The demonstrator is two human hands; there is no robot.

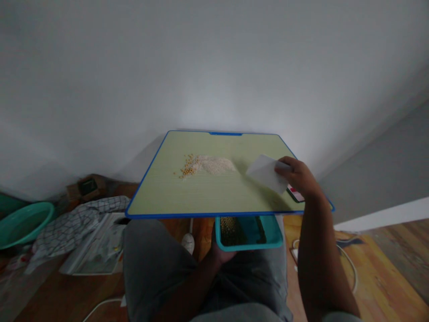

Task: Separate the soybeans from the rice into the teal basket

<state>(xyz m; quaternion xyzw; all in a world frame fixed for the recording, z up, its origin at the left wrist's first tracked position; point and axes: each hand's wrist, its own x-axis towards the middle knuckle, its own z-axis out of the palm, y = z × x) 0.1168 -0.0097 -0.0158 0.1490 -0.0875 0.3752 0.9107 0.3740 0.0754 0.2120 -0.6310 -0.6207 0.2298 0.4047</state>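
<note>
My right hand (296, 175) pinches a stiff white sheet, like paper or thin card (266, 172), above the right half of a pale green table (167, 197) with a blue rim. Left of the sheet lies a pile of white grains resembling rice (214, 164). Yellow kernels (188, 171) are scattered at its left end. Below the table's front edge, my left hand (219, 252) grips a teal plastic tray (250, 246) over my lap; its fingers are partly hidden. Inside the tray are yellowish grains (228, 223) on the left and a dark greenish strip at the right.
A phone (295, 194) lies by the table's right edge, partly behind my right hand. A wall stands behind the table. On the floor at left are a green basin (28, 223), a checked cloth (83, 219) and a cardboard box (87, 188). A white power strip (188, 243) lies below.
</note>
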